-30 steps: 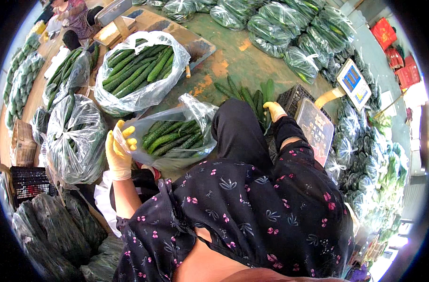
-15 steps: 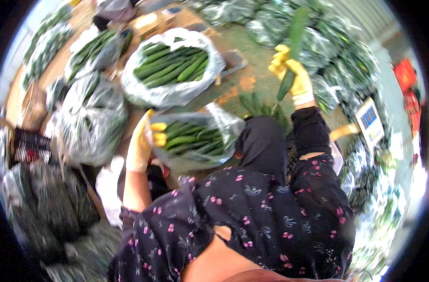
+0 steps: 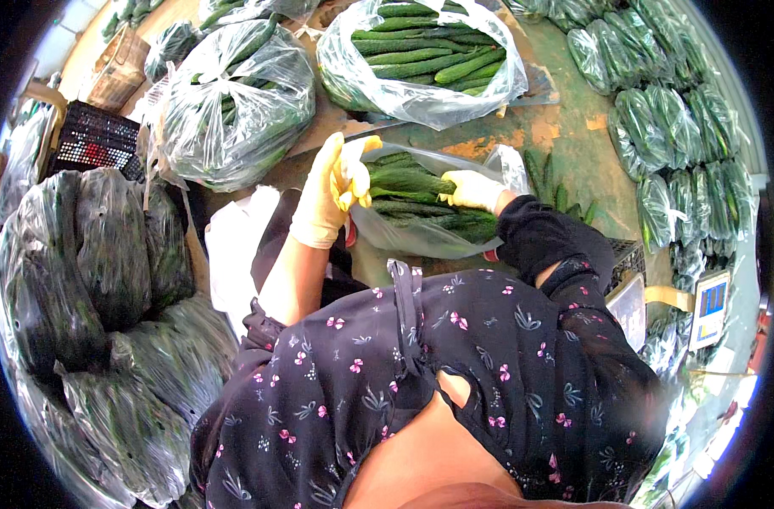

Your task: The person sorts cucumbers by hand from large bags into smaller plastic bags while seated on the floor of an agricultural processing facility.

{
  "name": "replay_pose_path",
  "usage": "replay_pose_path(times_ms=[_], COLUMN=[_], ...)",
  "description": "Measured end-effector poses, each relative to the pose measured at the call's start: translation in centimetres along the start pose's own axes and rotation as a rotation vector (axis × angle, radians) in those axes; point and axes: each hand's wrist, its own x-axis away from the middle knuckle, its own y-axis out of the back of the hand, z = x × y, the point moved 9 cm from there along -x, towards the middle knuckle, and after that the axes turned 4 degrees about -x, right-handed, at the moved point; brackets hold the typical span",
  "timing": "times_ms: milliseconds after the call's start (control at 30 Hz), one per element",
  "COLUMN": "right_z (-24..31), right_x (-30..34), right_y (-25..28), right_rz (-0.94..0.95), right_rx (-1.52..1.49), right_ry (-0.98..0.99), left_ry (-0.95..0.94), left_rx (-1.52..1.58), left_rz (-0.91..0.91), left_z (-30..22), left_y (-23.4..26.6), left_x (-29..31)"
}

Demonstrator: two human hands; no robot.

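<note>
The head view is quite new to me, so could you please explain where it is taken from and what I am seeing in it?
Gladly. There is no machine here: a person works with two hands in yellow gloves. The camera is worn on the head and looks down, so the picture's left is the person's left; its fisheye lens bends straight edges.

On the table in front sits an open clear bag with cucumbers inside. The right hand holds a cucumber over it. The left hand is at the bag's left edge; whether it grips the plastic is hard to tell.

Beyond stands a larger open bag, also filled with cucumbers, and loose cucumbers lie to the right of the nearer bag.
</note>
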Motion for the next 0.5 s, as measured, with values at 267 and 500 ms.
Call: replay_pose_path(times_ms=[267, 500], right_z=[7.7, 3.7], right_x=[-2.0, -10.5], right_y=[5.9, 23.3], right_rz=[0.146, -0.591], right_rx=[-0.37, 0.162], right_ry=[0.107, 0.061], left_ry=[0.06, 0.056], left_rx=[0.058, 0.004], left_rz=[0.047, 0.04], left_z=[1.0, 0.8], left_y=[-1.3, -2.1], left_x=[-0.1, -1.2])
